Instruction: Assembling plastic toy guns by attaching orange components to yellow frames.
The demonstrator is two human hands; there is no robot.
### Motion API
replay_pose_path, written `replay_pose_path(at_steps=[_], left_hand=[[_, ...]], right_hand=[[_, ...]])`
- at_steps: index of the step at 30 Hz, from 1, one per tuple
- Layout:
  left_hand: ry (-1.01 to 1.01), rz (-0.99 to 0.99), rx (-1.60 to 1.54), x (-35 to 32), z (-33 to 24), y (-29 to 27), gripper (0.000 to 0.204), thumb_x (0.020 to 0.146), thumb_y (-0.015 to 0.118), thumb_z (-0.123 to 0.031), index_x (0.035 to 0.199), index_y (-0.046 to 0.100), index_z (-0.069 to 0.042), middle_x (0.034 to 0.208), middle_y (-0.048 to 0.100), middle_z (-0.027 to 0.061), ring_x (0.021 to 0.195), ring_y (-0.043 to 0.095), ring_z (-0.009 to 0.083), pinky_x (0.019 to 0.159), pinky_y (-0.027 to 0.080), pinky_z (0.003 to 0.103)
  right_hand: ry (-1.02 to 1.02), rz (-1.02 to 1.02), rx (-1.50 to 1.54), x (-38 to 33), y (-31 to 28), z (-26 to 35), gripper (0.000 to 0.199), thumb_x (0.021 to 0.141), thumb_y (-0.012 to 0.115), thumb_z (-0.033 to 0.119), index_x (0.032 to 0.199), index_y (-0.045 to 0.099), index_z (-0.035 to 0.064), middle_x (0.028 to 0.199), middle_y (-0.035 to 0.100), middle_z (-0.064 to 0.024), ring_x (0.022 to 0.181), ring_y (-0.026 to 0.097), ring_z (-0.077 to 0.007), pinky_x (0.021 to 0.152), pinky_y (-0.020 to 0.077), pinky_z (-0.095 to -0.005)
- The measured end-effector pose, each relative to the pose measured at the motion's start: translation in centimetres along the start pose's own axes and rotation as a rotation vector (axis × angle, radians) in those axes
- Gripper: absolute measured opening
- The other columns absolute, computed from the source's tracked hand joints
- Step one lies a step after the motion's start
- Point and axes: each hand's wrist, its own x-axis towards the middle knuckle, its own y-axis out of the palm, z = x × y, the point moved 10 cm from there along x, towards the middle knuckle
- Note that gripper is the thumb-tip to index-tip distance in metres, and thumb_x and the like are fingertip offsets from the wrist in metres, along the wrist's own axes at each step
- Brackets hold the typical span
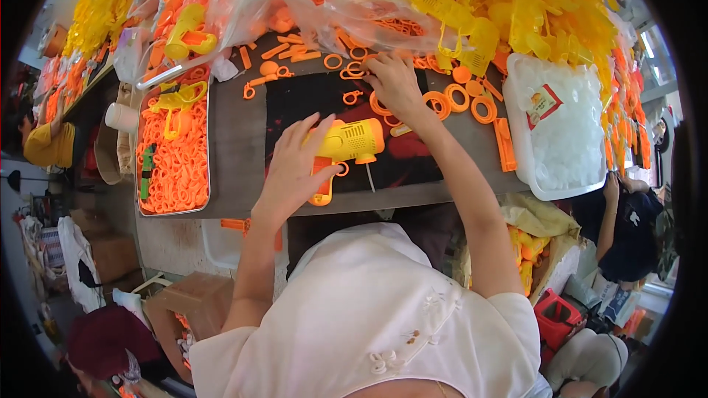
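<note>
Cardboard box (206,296) with its mouth turned to the side is seen at lower left, below a pale-rimmed tray (209,151). The tray is filled with small orange parts (173,184), on which a yellow piece (181,103) and a green-and-black tool (147,169) are laid. At the back, orange pieces are covered by a clear plastic bag (258,7). Farther right, an open sack (554,265) is partly filled with yellow and orange pieces, and a white tub (564,193) is packed with translucent pieces (564,151), topped by a red-and-white packet (544,105).

Across the dark counter (240,155), a black mat (299,92) is spread. On it, a yellow-and-orange toy gun (350,140) is set, its rear covered by the left grip (313,147), fingers spread; whether it is closed on the toy cannot be told. The right grip (371,72) is held with bent fingers among orange rings (457,97); whether one is pinched cannot be told. The back right is heaped with yellow parts (509,0).

In the room, a person in yellow (50,144) is seen at far left, a person in dark clothing (634,225) at right.
</note>
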Motion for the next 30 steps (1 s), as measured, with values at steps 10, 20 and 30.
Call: replay_pose_path(at_steps=[10,20,30], left_hand=[[-0.061,-0.227,-0.46,-2.0,3.4,0.9,0.052,0.081,0.069,-0.006,0.131,0.054,-0.007,0.129,0.049,0.0128,0.114,0.053,0.0305,0.097,0.044,0.036],[-0.093,-0.207,-0.746,-0.8,3.3,3.8,0.051,0.078,0.07,-0.007,0.127,0.056,-0.005,0.12,0.052,0.0122,0.116,0.052,0.0265,0.099,0.042,0.034],[-0.308,-0.165,-1.06,-0.6,4.6,5.3,0.029,0.093,0.061,-0.008,0.121,0.06,0.0,0.116,0.059,0.006,0.103,0.058,0.0124,0.091,0.046,0.026]], right_hand=[[0.068,0.114,0.203,1.5,0.1,0.3,0.017,0.084,0.062,0.008,0.1,0.066,0.0055,0.092,0.066,-0.0053,0.094,0.058,-0.0169,0.085,0.0418,-0.0328],[0.182,0.28,0.42,-5.6,-3.0,6.8,0.008,0.083,0.067,0.013,0.088,0.065,0.0067,0.075,0.059,-0.0017,0.074,0.052,-0.0127,0.079,0.038,-0.0299],[0.106,0.076,0.357,-6.5,-3.7,8.5,0.005,0.079,0.067,0.012,0.083,0.066,0.0084,0.072,0.059,-0.0051,0.081,0.058,-0.0216,0.079,0.0385,-0.0365]])
